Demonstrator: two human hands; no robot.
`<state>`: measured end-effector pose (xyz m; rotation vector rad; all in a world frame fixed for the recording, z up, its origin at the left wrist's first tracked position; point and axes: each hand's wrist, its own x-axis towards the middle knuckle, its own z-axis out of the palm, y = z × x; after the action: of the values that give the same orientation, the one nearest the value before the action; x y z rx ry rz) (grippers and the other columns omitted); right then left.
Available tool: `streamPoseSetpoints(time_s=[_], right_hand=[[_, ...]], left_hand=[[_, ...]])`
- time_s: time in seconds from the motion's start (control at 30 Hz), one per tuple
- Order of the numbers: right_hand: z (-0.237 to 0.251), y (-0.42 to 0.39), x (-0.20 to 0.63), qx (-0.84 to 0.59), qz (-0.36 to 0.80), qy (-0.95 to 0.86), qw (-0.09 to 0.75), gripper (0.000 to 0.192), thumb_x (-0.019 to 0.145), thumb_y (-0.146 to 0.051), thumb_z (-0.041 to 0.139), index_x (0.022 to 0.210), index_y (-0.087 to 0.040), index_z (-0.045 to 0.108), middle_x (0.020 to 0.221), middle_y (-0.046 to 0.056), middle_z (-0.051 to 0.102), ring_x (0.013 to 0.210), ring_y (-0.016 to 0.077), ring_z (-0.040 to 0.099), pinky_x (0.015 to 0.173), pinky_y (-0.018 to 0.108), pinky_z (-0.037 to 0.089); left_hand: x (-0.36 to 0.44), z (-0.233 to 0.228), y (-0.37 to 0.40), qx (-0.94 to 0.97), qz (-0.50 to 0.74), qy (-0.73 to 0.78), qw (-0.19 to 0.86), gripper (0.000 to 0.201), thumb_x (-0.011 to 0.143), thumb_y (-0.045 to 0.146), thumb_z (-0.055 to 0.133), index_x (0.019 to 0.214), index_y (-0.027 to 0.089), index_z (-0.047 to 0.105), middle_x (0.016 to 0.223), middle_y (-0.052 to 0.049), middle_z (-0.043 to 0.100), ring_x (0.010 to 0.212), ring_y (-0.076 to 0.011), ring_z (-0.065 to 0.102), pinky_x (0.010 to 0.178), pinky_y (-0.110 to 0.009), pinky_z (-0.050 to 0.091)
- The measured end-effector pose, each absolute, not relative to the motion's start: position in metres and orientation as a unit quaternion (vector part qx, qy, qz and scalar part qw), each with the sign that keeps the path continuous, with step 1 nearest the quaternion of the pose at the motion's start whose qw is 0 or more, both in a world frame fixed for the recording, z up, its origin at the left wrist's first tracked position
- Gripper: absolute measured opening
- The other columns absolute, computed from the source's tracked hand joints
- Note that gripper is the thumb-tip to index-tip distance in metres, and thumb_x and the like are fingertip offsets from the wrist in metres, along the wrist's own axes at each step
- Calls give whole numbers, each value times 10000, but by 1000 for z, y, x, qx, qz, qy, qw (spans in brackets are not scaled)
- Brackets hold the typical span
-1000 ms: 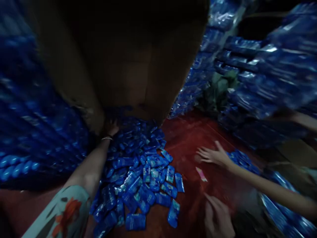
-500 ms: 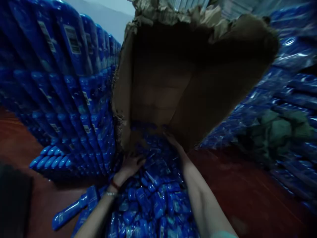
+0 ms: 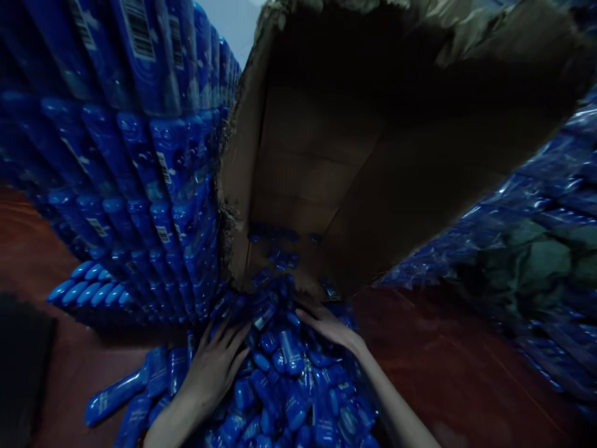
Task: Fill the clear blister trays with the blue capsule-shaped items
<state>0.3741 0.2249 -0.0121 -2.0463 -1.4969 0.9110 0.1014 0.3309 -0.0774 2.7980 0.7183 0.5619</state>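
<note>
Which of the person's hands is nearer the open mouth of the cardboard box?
Right. The right hand reaches the lower edge of the cardboard box; the left hand lies flat on the blue sachets, lower and to the left.

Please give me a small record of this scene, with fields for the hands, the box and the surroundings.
left hand: open, fingers spread, flat on the blue sachets
right hand: open, on the sachets at the box mouth
cardboard box: on its side, torn rim, few sachets inside
left side: stacked blue packs
floor: red-brown

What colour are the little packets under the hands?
The packets are shiny blue with paler markings, seen in the head view.
</note>
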Motion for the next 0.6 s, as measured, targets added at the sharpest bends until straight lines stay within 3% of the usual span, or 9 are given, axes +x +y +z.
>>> streamPoseSetpoints(time_s=[0.17,0.33,0.5,0.6], right_hand=[[12,209,328,-700,348,-600,168,652,851,-628,426,1416,-312,344,1526,22,219,1410,263,176,1149,461,124],[21,156,281,-720,317,-584,200,553,884,-561,427,1402,-385,342,1514,-27,252,1419,234,146,1160,493,40],[-17,37,229,-841,86,-396,358,515,912,-501,368,1387,-307,401,1505,26,290,1397,256,226,1150,531,139],[-63,-34,180,-887,-7,-284,364,640,855,-540,446,1406,-227,361,1525,92,208,1407,329,152,1132,603,84]], left_hand=[[72,-70,314,956,179,221,71,417,924,361,388,1334,346,462,1285,-26,571,1246,-244,466,1044,-496,370],[25,-53,291,971,155,175,54,520,926,358,382,1431,371,257,1425,-28,421,1333,-266,369,1102,-605,200],[-69,-55,262,965,106,229,73,614,911,355,406,1460,354,132,1510,-42,256,1387,-279,259,1105,-567,224],[-131,-72,235,951,67,285,100,760,861,445,472,1466,331,26,1522,-69,197,1392,-315,226,1088,-582,257]])
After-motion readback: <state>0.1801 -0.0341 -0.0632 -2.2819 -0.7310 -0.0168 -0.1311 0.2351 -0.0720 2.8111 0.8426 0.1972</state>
